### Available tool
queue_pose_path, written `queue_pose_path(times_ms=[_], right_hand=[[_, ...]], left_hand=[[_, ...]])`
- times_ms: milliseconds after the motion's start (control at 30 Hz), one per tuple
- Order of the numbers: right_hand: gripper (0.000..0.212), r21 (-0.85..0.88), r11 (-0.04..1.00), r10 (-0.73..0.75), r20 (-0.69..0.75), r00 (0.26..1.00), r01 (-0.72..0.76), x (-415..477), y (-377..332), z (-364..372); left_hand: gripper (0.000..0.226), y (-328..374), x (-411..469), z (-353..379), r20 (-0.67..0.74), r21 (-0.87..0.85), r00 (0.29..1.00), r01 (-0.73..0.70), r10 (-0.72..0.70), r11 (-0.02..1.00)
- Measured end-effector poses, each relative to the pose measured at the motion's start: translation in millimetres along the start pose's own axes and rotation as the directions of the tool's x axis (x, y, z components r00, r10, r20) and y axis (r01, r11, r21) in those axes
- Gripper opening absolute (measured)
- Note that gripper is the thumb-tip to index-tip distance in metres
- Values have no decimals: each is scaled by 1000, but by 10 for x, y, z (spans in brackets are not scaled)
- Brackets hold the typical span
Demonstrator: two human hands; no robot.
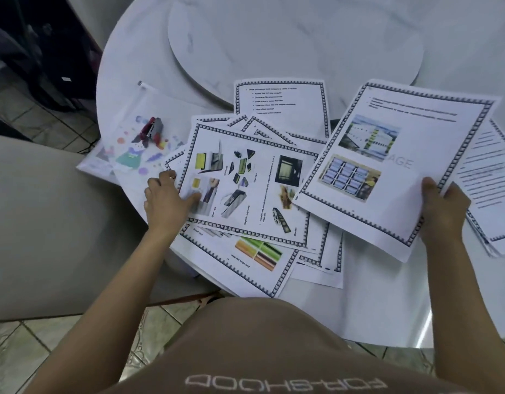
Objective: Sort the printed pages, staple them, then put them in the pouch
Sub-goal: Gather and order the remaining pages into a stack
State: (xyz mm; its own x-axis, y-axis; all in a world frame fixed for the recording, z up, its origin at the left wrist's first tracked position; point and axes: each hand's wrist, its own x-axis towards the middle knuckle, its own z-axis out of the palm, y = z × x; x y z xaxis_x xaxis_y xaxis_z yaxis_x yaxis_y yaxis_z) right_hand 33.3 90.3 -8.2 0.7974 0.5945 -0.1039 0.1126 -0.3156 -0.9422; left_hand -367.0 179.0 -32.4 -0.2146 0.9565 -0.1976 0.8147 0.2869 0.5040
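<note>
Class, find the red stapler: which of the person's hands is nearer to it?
Left. The left hand pinches a picture page just short of the stapler; the right hand holds a second page far off to the right.

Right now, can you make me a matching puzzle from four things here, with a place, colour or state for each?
1. stapler
2. pouch
3. right hand
4. left hand

A. thumb on the card page
B. holds the photo page
C. red and grey
D. clear, with cartoon print

Pairs: 1-C, 2-D, 3-B, 4-A.
</note>
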Motion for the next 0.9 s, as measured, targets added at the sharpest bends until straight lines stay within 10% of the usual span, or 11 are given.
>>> queue_pose_path(times_ms=[367, 900], right_hand=[[4, 108, 994, 12, -214, 977, 11, 80, 104, -137], [15, 108, 994, 57, -195, 979, -36, 2, 185, -253]], left_hand=[[34, -70, 207, -228, 15, -178, 998, -55, 59, 983], [30, 153, 509, -520, 111, -133, 970, -203, 218, 970]])
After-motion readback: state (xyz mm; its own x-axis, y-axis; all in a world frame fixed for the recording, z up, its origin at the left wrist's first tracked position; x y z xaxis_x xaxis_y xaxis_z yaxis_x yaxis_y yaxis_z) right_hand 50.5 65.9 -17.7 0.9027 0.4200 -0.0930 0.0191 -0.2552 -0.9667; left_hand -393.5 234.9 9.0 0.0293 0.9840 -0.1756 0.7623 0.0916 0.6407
